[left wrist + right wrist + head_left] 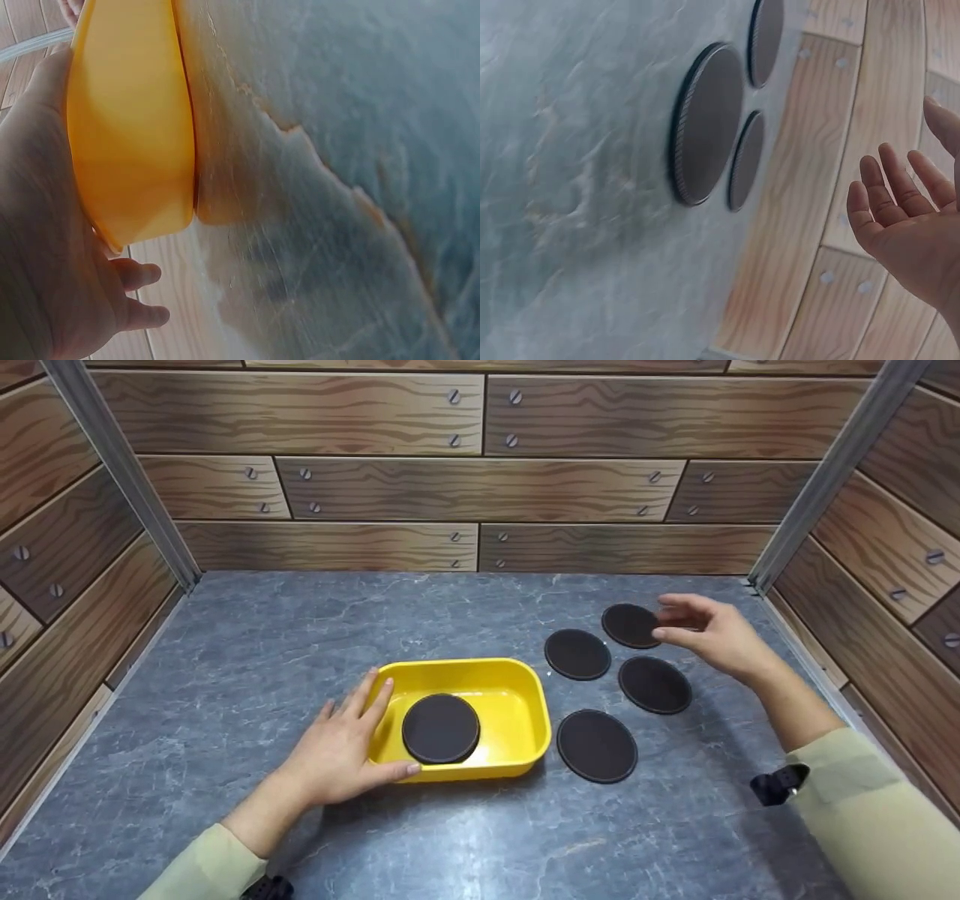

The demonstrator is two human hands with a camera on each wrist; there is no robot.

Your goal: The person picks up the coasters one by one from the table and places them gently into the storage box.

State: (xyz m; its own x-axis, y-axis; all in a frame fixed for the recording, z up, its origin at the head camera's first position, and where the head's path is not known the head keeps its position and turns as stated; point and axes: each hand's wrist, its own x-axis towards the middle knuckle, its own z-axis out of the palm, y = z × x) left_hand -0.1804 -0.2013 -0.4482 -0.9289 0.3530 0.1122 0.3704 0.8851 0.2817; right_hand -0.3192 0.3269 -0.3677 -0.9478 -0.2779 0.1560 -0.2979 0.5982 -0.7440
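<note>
A yellow plastic bin [534, 712] stands on the table with a round black coaster [441, 728] lying flat inside; I cannot tell if others lie beneath it. My left hand [341, 750] rests on the bin's left end, fingers spread and fairly straight, thumb along the near rim. In the left wrist view, the palm side meets the bin's wall [135, 127]. To the right of the bin lie several more black coasters with stitched edges, including a far coaster [628, 625] and a near coaster [597, 745]. My right hand [712, 634] hovers beside the far coaster, empty, fingers loosely bent.
The table [262, 660] has a blue-grey marbled top. Wood-patterned panels form a back wall [375, 487] and side walls, joined by grey metal corner strips. A black wrist strap [780, 784] is on the right sleeve.
</note>
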